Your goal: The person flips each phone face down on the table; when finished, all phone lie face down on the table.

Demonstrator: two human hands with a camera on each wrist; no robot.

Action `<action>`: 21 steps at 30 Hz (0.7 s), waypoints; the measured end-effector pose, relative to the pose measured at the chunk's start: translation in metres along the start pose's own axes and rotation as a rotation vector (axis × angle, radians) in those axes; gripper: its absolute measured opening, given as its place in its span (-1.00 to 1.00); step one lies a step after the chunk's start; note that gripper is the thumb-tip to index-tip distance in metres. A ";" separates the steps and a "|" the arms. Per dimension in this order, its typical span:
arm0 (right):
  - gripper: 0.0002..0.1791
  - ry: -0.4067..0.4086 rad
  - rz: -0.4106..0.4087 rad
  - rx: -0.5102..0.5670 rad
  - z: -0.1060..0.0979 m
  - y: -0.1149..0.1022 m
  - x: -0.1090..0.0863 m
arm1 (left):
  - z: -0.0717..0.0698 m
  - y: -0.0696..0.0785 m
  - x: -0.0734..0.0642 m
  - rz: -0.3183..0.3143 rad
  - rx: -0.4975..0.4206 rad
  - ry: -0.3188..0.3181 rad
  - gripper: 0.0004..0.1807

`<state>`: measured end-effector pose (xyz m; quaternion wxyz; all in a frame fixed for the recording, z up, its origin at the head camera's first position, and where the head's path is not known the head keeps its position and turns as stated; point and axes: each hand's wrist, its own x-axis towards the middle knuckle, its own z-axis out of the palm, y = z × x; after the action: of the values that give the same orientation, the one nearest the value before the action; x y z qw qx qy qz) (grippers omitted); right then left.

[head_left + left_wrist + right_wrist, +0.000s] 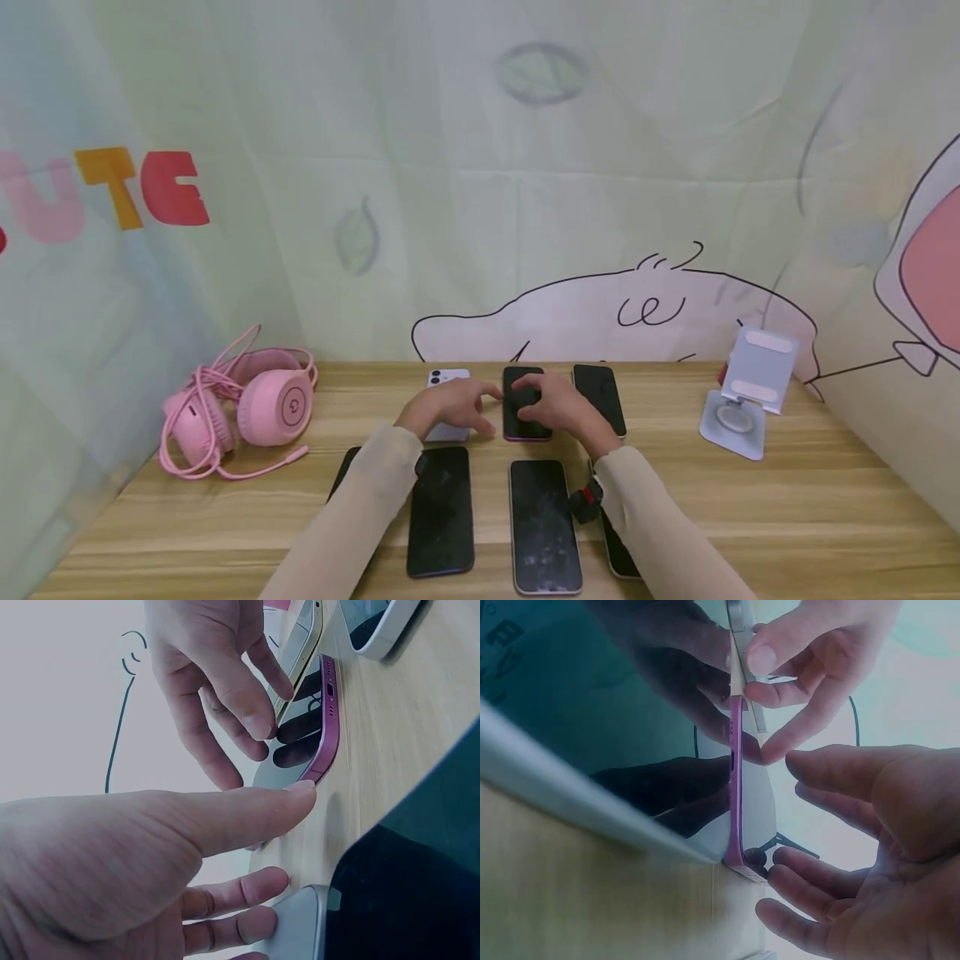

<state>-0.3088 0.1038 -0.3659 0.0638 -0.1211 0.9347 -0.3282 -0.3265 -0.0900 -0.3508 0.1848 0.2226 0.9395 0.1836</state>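
My left hand (455, 404) hovers over a white phone (448, 433), which lies back up with its camera lenses showing. Its thumb reaches toward the left side of a pink-edged phone (527, 427). Over that dark-screened phone is my right hand (557, 403), fingers bent loosely and spread. In the left wrist view, the left thumb appears to overlap the corner of the pink edge (331, 712); contact is uncertain. The right wrist view has the right hand's fingers (802, 889) near one end of the pink-edged phone, with nothing held between them.
Another dark phone (602, 396) lies at the back right. Nearer me lie more phones, a black one (441, 517), a smudged one (544, 529) and others partly under my sleeves. Pink headphones (277, 407) with a coiled cable sit left; a folding phone stand (757, 367) stands right.
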 end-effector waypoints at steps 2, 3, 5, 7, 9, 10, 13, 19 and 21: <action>-0.58 0.002 -0.005 0.011 -0.001 0.002 -0.001 | 0.000 0.001 0.001 -0.006 -0.006 -0.001 -0.34; -0.57 0.004 -0.010 0.015 -0.002 0.004 -0.002 | 0.000 0.001 0.001 -0.009 -0.011 -0.001 -0.33; -0.56 0.009 -0.009 0.033 -0.004 0.007 -0.003 | 0.001 0.002 0.003 -0.010 -0.018 -0.001 -0.32; -0.55 0.011 0.003 0.054 -0.006 0.010 -0.005 | 0.002 0.003 0.005 -0.009 -0.024 0.001 -0.31; -0.53 0.003 0.012 0.065 -0.009 0.012 -0.006 | 0.003 0.003 0.006 -0.011 -0.022 0.006 -0.30; -0.51 -0.005 0.020 0.071 -0.009 0.013 -0.006 | 0.004 0.003 0.006 -0.014 -0.022 0.009 -0.29; -0.46 -0.038 0.040 0.067 -0.011 0.014 -0.006 | 0.006 0.002 0.007 -0.020 -0.017 0.026 -0.29; -0.43 -0.082 0.062 0.051 -0.015 0.013 -0.005 | 0.010 0.002 0.007 -0.027 -0.001 0.052 -0.29; -0.42 -0.092 0.063 0.057 -0.015 0.012 -0.004 | 0.010 0.002 0.008 -0.032 -0.002 0.053 -0.29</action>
<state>-0.3098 0.1229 -0.3616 0.1205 -0.1048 0.9243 -0.3466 -0.3279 -0.0823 -0.3609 0.1629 0.2023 0.9473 0.1876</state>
